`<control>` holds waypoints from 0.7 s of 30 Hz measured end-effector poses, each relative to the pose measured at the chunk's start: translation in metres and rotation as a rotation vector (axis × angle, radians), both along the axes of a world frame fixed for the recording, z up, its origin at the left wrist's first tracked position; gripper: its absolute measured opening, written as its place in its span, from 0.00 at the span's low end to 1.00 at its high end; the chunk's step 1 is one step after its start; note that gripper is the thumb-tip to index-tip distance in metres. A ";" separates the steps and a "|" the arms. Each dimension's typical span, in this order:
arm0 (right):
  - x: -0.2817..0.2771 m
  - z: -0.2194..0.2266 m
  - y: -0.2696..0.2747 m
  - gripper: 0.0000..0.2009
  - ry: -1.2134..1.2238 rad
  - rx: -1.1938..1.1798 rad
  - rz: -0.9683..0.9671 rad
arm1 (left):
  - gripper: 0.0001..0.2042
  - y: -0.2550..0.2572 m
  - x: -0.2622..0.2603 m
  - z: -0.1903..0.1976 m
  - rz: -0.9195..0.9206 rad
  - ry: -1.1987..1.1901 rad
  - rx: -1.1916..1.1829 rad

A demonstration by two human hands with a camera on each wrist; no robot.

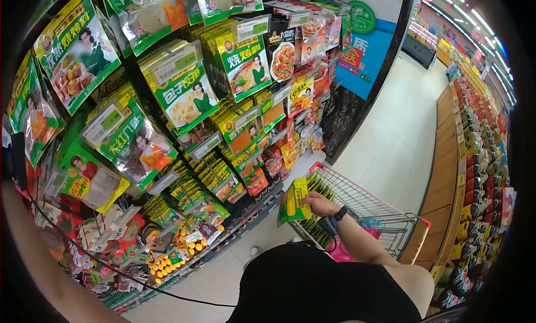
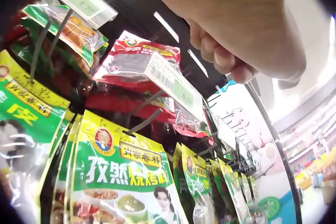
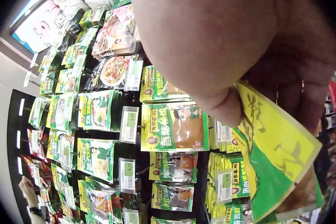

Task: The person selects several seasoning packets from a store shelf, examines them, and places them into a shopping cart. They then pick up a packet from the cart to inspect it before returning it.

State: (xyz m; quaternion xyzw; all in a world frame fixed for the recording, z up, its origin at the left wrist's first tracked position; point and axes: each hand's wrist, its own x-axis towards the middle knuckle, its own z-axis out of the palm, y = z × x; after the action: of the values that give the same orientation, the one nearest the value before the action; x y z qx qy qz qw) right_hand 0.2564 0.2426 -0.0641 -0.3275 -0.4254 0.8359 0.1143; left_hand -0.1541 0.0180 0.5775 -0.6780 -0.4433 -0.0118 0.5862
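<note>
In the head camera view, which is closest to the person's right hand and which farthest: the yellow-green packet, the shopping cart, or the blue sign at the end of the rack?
From the right hand:
1. Yellow-green packet: gripped in that hand, to its left.
2. Shopping cart: directly beneath and to the right of the hand.
3. Blue sign: far up the aisle, at the rack's end.

Head looks down — both wrists close, sharing the packet rack [image 1: 184, 127].

The right hand [image 1: 320, 203] pinches a yellow-green seasoning packet [image 1: 294, 201] over the shopping cart [image 1: 368, 203], hanging packets filling the rack [image 1: 167, 127] at ten o'clock
</note>
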 end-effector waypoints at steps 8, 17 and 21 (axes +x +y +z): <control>0.004 -0.002 -0.003 0.14 -0.046 0.092 -0.027 | 0.15 0.000 0.000 -0.105 -0.031 -0.303 -0.252; 0.024 0.066 0.008 0.16 -0.323 0.494 0.046 | 0.25 0.006 0.045 -0.289 -0.476 -0.719 -0.383; 0.083 0.155 0.053 0.13 -0.403 0.662 0.124 | 0.25 0.001 0.037 -0.331 -0.458 -0.895 -0.425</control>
State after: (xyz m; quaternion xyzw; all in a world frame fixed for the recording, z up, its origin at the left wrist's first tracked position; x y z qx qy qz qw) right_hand 0.3396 0.2957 0.0911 -0.4040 -0.7050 0.5778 0.0770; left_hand -0.1169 0.0191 0.2464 -0.7895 -0.4830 -0.3368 0.1730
